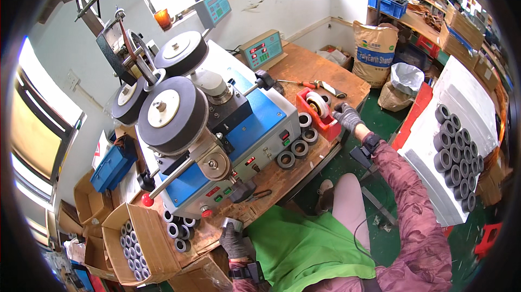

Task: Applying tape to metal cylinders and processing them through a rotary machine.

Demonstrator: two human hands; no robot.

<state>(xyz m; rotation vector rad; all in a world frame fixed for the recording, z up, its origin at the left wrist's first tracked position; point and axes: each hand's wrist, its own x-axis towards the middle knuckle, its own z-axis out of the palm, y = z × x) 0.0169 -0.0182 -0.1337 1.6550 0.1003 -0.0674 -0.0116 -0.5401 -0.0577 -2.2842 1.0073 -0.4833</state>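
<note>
My left hand [234, 244], in a dark grey glove, is closed on a pale grey ring [232, 223] at the table's front edge. Just left of it several dark rings [182, 245] with light edges stand together on the wood. My right hand [348, 118], also gloved, is at the right end of a red bin [328, 129], its fingers curled; what they hold, if anything, is hidden. A white roll [317, 104] sits in that bin. Several more grey rings [286, 159] lie between the bin and a blue-and-white winding machine [228, 145] with large dark wheels [172, 114].
A cardboard box [157, 243] of rings stands left of the table. Right of me, a white board [429, 183] carries many dark rings [456, 156]. Behind the bin lie a screwdriver [298, 82] and a control box [262, 49]. Pliers [259, 195] rest before the machine.
</note>
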